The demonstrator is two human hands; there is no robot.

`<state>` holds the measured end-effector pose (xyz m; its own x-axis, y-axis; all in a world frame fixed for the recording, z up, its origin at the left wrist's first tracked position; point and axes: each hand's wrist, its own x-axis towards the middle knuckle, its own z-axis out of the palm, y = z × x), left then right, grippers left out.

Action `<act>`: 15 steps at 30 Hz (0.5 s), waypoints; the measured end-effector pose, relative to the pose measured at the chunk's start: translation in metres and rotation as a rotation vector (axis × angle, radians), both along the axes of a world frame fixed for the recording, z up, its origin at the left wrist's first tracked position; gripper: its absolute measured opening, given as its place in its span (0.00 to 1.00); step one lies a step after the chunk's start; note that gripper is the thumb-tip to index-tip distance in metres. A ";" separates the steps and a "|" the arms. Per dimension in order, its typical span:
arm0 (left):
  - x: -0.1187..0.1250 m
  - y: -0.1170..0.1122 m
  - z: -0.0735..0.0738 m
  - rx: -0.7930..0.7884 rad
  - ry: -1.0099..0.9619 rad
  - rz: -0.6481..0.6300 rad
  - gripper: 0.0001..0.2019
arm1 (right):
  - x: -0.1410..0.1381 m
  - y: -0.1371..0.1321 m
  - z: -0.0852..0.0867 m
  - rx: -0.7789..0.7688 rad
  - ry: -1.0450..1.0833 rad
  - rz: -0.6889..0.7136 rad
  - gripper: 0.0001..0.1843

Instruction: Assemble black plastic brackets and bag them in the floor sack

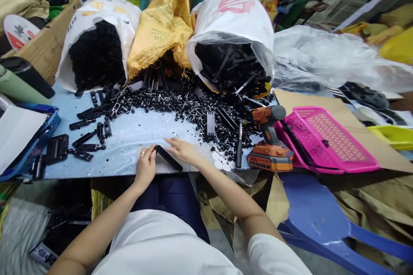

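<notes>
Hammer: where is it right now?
In the head view, the hammer lies on the table to the right of the right hand, between the white discs and the orange drill.

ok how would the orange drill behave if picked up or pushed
The drill is probably heavy for its size, given its bulky battery. It looks hard-shelled, so likely stiff. Standing upright, it might tip if pushed near the top.

On the table (pixel 129 129), the drill (pixel 269 134) stands between the loose parts (pixel 183 104) and basket (pixel 316 146).
</notes>
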<state>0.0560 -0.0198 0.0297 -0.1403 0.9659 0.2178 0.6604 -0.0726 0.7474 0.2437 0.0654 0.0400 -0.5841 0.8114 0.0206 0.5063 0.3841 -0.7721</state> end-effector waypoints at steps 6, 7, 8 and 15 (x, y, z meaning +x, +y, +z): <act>0.000 0.021 0.000 -0.042 0.527 -0.577 0.22 | 0.105 0.139 0.033 0.246 -0.082 -0.817 0.20; 0.000 0.024 0.001 -0.049 0.566 -0.613 0.21 | 0.122 0.158 0.039 0.248 -0.083 -0.911 0.20; 0.000 0.027 0.003 -0.057 0.594 -0.608 0.20 | 0.137 0.173 0.044 0.239 -0.081 -0.990 0.20; -0.009 0.022 0.006 -0.055 0.722 -0.401 0.16 | 0.177 0.207 0.059 0.117 0.027 -1.055 0.19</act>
<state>0.0470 0.0018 0.0356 0.3735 0.9248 0.0733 0.9111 -0.3805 0.1587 0.4208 0.2722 0.0987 0.4164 0.8992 0.1343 0.6101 -0.1668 -0.7746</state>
